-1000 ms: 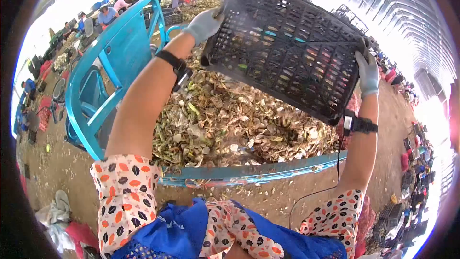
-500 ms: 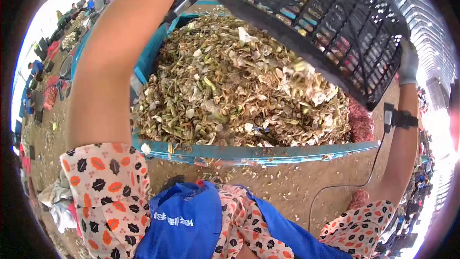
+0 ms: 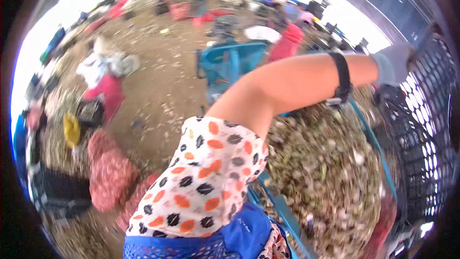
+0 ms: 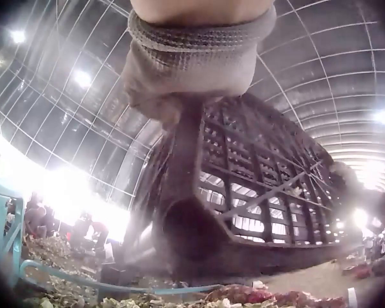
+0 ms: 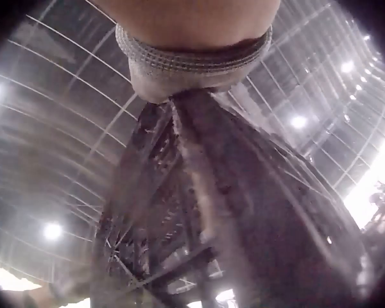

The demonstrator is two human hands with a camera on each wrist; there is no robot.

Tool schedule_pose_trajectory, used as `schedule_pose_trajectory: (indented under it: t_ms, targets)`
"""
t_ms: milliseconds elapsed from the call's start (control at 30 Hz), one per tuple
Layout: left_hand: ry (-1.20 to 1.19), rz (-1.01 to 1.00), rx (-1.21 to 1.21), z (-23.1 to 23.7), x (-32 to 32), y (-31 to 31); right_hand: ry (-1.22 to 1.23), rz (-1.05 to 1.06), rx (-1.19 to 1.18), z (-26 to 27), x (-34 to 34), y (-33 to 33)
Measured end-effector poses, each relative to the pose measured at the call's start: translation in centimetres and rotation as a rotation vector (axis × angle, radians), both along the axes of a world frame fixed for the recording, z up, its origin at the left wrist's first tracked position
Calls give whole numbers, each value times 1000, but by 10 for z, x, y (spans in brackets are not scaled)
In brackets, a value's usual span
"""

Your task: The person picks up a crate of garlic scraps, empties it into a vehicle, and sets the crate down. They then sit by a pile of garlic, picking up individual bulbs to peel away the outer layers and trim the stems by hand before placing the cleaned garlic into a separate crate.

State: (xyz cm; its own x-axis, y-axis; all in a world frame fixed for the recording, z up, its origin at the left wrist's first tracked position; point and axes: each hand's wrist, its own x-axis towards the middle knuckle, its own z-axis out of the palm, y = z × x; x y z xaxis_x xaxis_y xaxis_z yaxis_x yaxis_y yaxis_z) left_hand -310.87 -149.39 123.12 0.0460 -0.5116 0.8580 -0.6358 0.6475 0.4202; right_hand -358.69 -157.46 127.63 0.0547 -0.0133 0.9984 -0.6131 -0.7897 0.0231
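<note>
Black latticed plastic crate [image 3: 426,134]: one, raised, tilted, near the mixed heap of pale and green plant scraps [image 3: 326,172]. Left hand [image 3: 394,63], in a grey knit-cuffed glove: curled round one crate end. Right hand [image 5: 186,78], likewise gloved: gripping the opposite end, fingertips hidden.

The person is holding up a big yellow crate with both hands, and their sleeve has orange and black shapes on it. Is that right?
Not quite: the crate is black, not yellow, as the head view shows. The left hand and right hand do both hold it up, and the sleeve does have orange and black shapes.
</note>
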Motion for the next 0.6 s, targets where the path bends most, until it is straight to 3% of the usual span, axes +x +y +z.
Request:
schedule_pose_trajectory:
  t_ms: [67, 200, 333, 400, 467, 533, 600]
  targets:
    - [88, 114, -90, 3, 40, 45, -141, -159, -295, 51, -40, 25]
    - [222, 247, -238, 8, 148, 140, -89, 96, -401, 70, 157, 52]
    - [292, 530, -442, -27, 283, 243, -50, 380, -545, 69, 361, 120]
    - [263, 530, -336, -49, 354, 306, -61, 491, -649, 77, 448, 176]
    - [445, 300, -286, -78, 406, 363, 51, 536, -559, 71, 541, 218]
    - [549, 320, -407, -124, 461, 412, -276, 995, 470, 62, 633, 301]
    - [517, 444, -428, -176, 501, 468, 252, 851, -389, 56, 718, 235]
